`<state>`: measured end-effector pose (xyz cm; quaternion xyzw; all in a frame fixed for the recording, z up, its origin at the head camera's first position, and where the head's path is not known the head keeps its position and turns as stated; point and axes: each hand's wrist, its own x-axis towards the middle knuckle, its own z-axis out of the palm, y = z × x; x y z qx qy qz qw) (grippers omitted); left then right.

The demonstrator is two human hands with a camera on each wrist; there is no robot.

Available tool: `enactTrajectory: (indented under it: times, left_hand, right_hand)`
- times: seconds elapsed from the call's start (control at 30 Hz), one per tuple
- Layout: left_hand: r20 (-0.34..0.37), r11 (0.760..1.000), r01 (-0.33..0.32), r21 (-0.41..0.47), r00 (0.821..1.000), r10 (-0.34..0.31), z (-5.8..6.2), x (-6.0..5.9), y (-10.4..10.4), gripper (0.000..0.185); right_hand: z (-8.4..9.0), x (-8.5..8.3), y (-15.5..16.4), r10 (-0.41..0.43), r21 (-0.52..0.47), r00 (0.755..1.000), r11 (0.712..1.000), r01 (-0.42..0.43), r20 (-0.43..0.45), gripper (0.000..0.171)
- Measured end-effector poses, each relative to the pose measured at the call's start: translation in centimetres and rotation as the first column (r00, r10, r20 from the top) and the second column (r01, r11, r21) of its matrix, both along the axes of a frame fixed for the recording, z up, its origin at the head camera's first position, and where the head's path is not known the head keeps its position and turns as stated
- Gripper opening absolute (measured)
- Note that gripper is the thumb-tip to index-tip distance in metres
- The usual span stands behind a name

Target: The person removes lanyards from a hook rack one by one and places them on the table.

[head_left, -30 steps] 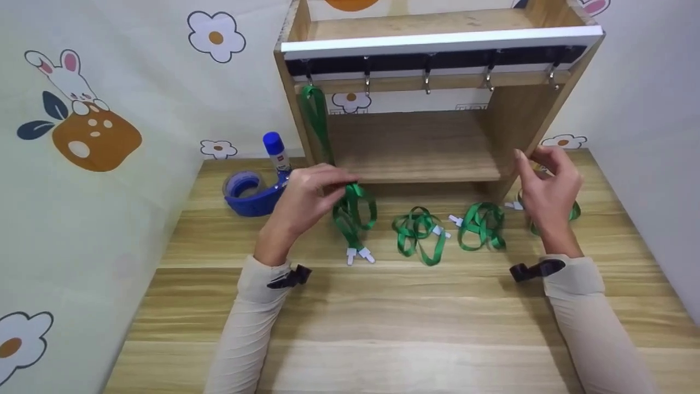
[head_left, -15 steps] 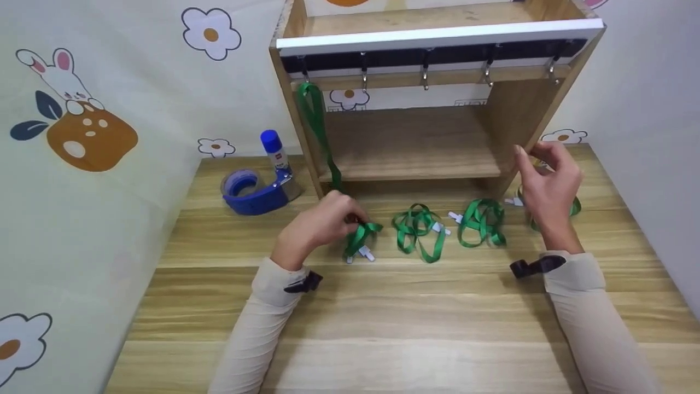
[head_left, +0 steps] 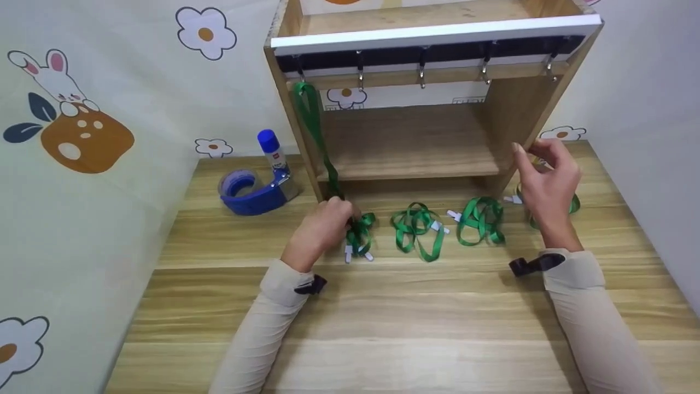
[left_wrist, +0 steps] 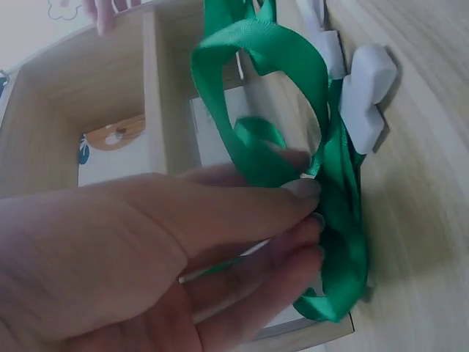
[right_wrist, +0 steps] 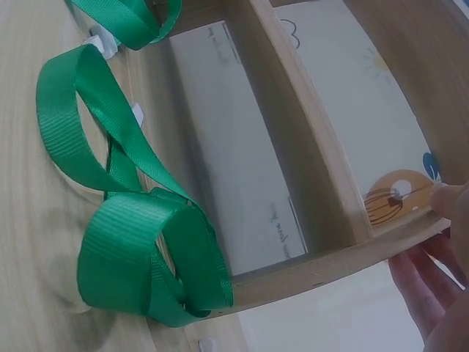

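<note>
My left hand (head_left: 324, 227) pinches a green ribbon lanyard (head_left: 361, 230) low by the wooden shelf's left front corner. In the left wrist view, thumb and fingertips meet on the ribbon (left_wrist: 338, 249), beside its white clips (left_wrist: 366, 99). A green strap (head_left: 310, 112) hangs from the leftmost hook and runs down behind this hand; where it ends is hidden. My right hand (head_left: 552, 183) holds the right side panel of the wooden shelf (head_left: 415, 139), thumb on one face and fingers on the other, as the right wrist view shows.
Two coiled green lanyards (head_left: 418, 232) (head_left: 481, 221) lie before the shelf; another (head_left: 574, 205) is partly behind my right hand. Several metal hooks (head_left: 421, 76) line the top rail. A blue tape dispenser (head_left: 254, 202) and glue stick (head_left: 270, 148) stand at left.
My left hand has moved down from the shelf's lower board to the tabletop and drawn the lanyard into a tighter bunch. My right hand keeps its hold on the side panel.
</note>
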<state>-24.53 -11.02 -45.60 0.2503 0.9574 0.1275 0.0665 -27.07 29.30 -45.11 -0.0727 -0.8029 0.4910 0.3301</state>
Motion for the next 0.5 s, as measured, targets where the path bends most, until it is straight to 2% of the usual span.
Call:
enactTrajectory:
  times: [0.23,0.37,0.5]
  left_hand:
    - [0.038,0.998,0.053,0.026,0.998,-0.054,-0.02,-0.48,-0.29,0.038]
    - [0.010,0.998,0.059,0.007,0.998,-0.059,-0.33,-0.68,-0.52,0.030]
    - [0.004,1.000,0.024,-0.002,1.000,-0.024,-0.34,-0.64,-0.84,0.022]
  right_hand:
    - [0.38,0.19,-0.22,0.004,-0.015,1.000,1.000,-0.004,0.002,0.032]
    - [0.12,0.07,-0.12,0.007,-0.020,1.000,1.000,-0.007,-0.011,0.031]
    - [-0.25,-0.16,0.11,0.014,-0.013,0.999,1.000,-0.015,-0.035,0.031]
